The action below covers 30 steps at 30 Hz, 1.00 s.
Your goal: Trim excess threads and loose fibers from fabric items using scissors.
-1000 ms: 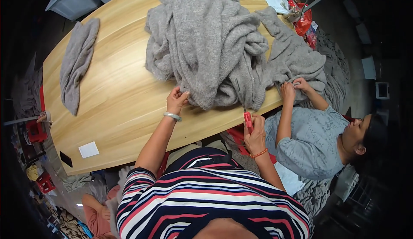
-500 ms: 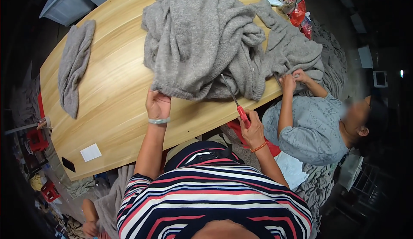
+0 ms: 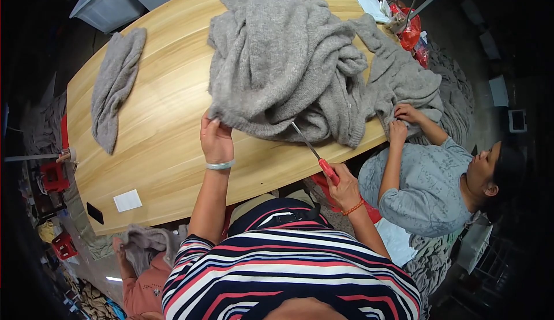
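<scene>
A heap of fuzzy grey knit garment [image 3: 277, 60] lies on the wooden table [image 3: 167, 164] in front of me. My left hand [image 3: 217, 141] pinches its near left corner at the ribbed hem, thumb and fingers together. In my right hand [image 3: 345, 188], closed around the red handle, is a screwdriver-like tool [image 3: 329, 170] with a long thin metal shaft. The shaft slants up and left, its tip at the garment's near edge, by a dark fold opening. I cannot tell whether the tip touches the knit or goes under it.
To the right a co-worker [image 3: 424, 173] handles another grey knit piece [image 3: 404, 78]. A narrow folded grey knit [image 3: 117, 89] lies at left, with white paper [image 3: 127, 200] and a black phone [image 3: 95, 213] nearer me. Grey bins [image 3: 109, 8] stand beyond; another person [image 3: 147, 291] is at lower left.
The tool's tip has drawn back from over the garment to its near edge. My left hand still pinches the hem. The person at lower left shows more, and the whole view has shifted slightly.
</scene>
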Each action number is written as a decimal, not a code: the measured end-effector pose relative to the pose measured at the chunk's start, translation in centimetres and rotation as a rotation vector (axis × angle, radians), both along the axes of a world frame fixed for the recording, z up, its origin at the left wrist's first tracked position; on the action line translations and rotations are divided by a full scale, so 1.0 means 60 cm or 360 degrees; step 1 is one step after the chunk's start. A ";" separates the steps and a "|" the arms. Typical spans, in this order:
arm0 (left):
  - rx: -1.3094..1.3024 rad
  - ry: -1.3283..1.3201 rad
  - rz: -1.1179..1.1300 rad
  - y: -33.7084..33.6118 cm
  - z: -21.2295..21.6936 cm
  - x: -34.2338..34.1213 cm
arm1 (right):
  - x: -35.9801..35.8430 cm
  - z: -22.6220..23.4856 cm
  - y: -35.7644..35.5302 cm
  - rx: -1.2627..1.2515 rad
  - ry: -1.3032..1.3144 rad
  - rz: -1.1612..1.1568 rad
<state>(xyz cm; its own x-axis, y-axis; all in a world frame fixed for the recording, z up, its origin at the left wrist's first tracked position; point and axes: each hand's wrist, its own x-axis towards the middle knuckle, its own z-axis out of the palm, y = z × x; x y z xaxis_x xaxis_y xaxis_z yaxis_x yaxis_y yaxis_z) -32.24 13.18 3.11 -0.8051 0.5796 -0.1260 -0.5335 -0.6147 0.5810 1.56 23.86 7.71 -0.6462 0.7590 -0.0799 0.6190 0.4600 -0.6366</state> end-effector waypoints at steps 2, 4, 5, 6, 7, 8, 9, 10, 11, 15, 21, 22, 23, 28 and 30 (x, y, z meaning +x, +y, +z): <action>-0.0273 0.0578 -0.0047 0.033 0.011 0.030 | 0.006 0.007 0.002 0.0000 -0.0013 -0.0032; -0.0671 0.1767 -0.0154 0.075 0.052 0.066 | 0.016 0.017 0.001 -0.0057 0.0007 -0.0151; -0.0708 0.2313 -0.0252 0.097 0.069 0.073 | 0.022 0.020 0.002 -0.0045 -0.0002 -0.0149; -0.0646 0.2671 -0.0196 0.118 0.059 0.087 | 0.029 0.022 0.001 -0.0056 -0.0008 -0.0202; -0.0735 0.2825 -0.0310 0.123 0.038 0.097 | 0.037 0.023 0.000 -0.0068 -0.0014 -0.0253; -0.0812 0.2975 -0.0433 0.132 0.017 0.108 | 0.048 0.023 -0.001 -0.0054 -0.0028 -0.0261; -0.0793 0.2960 -0.0431 0.136 0.001 0.116 | 0.059 0.019 -0.002 -0.0063 -0.0038 -0.0293; -0.0821 0.2932 -0.0391 0.136 -0.015 0.123 | 0.069 0.016 -0.001 -0.0074 -0.0047 -0.0322; -0.0856 0.2909 -0.0361 0.134 -0.018 0.129 | 0.076 0.012 -0.003 -0.0110 -0.0050 -0.0338; -0.0847 0.2730 -0.0310 0.139 -0.029 0.139 | 0.084 0.005 -0.005 -0.0047 -0.0099 -0.0314; -0.0542 0.0243 -0.0780 0.143 -0.105 0.134 | 0.064 0.003 0.003 0.0017 -0.0002 -0.0120; -0.0542 0.0245 -0.0797 0.141 -0.111 0.131 | 0.058 0.003 0.004 0.0021 -0.0020 -0.0075; -0.0423 0.0019 -0.0818 0.137 -0.110 0.129 | 0.054 0.003 0.004 0.0025 -0.0037 -0.0031; -0.0558 -0.0014 -0.0817 0.151 -0.084 0.138 | 0.031 -0.002 0.012 -0.0060 -0.0184 -0.0042; -0.0643 0.0104 -0.0741 0.165 -0.124 0.139 | 0.017 0.015 0.014 -0.0123 -0.0366 0.0013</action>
